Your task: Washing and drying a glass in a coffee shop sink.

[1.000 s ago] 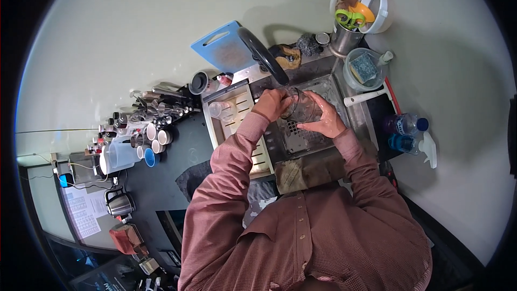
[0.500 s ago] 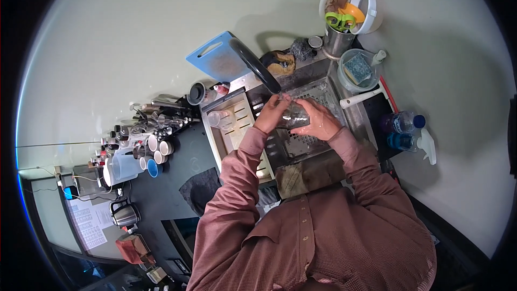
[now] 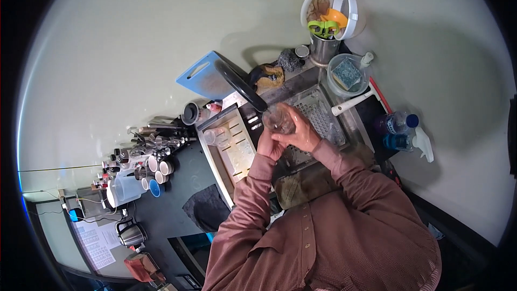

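Observation:
Both my hands are closed around a clear cup [image 3: 278, 117], close to the mouth of the black faucet [image 3: 240, 87]. My left hand [image 3: 267, 145] grips it from below and the left. Against its right side and lower edge press the wet fingers of my right hand [image 3: 303, 132]. Whether the cup is glass or plastic I cannot tell. Beneath the hands lies the steel sink [image 3: 360, 136] with a perforated metal grate [image 3: 327, 121]. On the left, a slatted cream drain tray [image 3: 240, 163] holds clear cups [image 3: 215, 137].
A blue cutting board [image 3: 202, 75] leans on the wall behind the faucet. To the right are a tub [image 3: 329, 83] with a sponge [image 3: 346, 73], a white-handled tool [image 3: 353, 102] and a spray bottle [image 3: 423, 143]. A brown cloth [image 3: 293, 189] covers the sink's front edge; a dark cloth [image 3: 207, 207] lies left.
The cup has been turned and raised toward the faucet. My left hand has shifted from its upper left side to underneath it. The whole view has shifted slightly.

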`<state>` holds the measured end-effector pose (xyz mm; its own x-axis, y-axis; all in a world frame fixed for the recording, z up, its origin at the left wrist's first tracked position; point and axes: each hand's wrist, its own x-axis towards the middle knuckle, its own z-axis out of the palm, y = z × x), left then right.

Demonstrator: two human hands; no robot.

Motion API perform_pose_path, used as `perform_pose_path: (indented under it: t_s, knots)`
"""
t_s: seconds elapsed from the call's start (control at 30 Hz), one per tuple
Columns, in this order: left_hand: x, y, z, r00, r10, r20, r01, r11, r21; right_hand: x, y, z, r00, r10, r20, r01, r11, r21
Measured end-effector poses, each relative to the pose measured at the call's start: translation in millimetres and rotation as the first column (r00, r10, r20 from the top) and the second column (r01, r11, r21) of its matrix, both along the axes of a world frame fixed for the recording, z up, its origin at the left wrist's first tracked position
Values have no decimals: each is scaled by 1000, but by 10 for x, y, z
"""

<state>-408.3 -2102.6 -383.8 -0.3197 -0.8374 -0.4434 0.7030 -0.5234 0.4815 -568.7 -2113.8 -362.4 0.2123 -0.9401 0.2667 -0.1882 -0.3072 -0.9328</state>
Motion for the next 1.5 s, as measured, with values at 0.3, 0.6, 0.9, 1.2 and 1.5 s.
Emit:
perform_pose_path:
  t_s: [0.3, 0.6, 0.9, 1.2, 1.5]
  knots:
    - [-78, 43, 288, 441, 354, 825, 291, 813, -505, -113, -56, -321, 995, 99, -21, -101, 991, -90]
    - [-233, 143, 444, 845, 312, 435, -249, 948, -197, -55, -62, -78, 860, 0, 511, -159, 950, 268]
    - [-84, 266, 234, 946, 36, -322, 46, 968, 245, 54, -133, 106, 758, 108, 643, -308, 928, 207]
    - [-146, 221, 430, 625, 135, 769, 61, 973, -221, 79, -115, 113, 634, -379, 674, -487, 481, 729]
    - [-90, 134, 389, 948, 152, 279, -142, 988, -56, 359, -21, 17, 989, -70, -130, 86, 990, 116]
